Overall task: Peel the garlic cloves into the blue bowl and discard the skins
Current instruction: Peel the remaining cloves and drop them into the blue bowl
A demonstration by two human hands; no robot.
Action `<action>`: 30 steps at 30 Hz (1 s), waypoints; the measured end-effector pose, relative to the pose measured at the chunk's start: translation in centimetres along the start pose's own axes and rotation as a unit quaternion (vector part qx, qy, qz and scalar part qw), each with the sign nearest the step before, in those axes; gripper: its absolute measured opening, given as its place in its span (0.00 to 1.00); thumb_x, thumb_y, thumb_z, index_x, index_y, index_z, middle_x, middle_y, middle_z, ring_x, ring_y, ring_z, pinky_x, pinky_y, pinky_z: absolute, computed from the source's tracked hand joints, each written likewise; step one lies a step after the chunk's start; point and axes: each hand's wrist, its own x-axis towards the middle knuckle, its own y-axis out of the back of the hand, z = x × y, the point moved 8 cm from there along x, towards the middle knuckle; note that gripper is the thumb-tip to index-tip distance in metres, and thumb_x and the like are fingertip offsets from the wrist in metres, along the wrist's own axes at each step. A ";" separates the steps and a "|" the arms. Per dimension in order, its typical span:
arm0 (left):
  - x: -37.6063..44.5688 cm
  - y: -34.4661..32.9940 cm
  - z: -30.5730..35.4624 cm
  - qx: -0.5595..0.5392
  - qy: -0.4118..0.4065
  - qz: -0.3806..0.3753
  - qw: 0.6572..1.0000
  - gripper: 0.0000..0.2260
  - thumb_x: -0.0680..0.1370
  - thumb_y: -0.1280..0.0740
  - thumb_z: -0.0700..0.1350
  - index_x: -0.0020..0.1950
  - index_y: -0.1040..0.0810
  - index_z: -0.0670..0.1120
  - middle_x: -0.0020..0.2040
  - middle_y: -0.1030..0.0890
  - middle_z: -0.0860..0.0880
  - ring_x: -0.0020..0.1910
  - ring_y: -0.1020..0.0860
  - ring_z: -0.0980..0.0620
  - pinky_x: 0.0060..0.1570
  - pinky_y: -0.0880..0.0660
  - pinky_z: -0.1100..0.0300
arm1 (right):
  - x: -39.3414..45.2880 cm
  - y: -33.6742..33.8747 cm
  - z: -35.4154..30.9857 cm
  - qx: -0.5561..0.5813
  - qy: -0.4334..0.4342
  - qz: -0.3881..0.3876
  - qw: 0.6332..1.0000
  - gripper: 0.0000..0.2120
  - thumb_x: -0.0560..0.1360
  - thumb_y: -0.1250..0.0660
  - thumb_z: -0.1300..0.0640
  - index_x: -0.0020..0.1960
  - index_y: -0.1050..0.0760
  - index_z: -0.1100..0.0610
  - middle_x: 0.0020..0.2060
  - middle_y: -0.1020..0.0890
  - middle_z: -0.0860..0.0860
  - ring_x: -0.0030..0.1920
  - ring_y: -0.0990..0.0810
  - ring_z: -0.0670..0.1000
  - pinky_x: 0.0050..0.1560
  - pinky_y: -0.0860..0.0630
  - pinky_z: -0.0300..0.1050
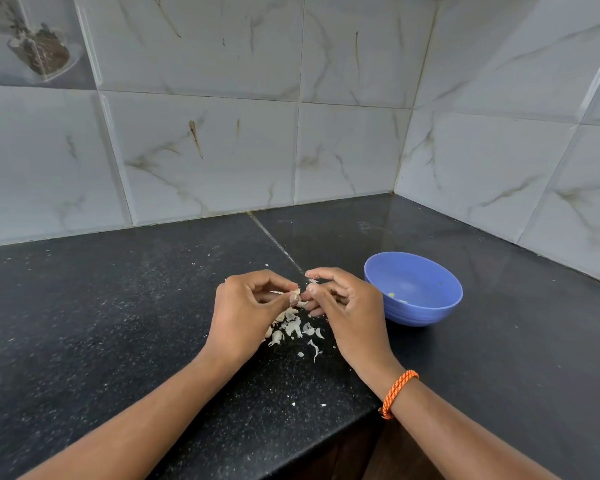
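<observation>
Over a black granite counter (153, 306), the left hand (246, 306) pinches a garlic clove (296, 293) while the right hand (340, 299) apparently plucks at its skin; loose skins (291, 327) drop below, the blue bowl (413, 289) waiting just right for peeled cloves.

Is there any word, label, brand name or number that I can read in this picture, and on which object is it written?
None can be read.
The blue bowl shows no print.
The wall tiles carry only marble veining.
The decorative tile at the upper left bears a picture, not lettering.
The orange bracelet is plain cord.
</observation>
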 end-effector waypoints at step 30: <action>-0.7 -0.4 2.2 0.075 -0.116 -0.008 0.990 0.25 0.73 0.17 0.42 0.64 0.21 0.60 0.45 0.16 0.56 0.44 0.16 0.51 0.47 0.18 0.53 | -0.3 -1.4 -1.0 0.042 0.013 -0.053 0.998 0.22 0.80 0.27 0.66 0.70 0.23 0.49 0.54 0.18 0.49 0.47 0.12 0.53 0.47 0.14 0.49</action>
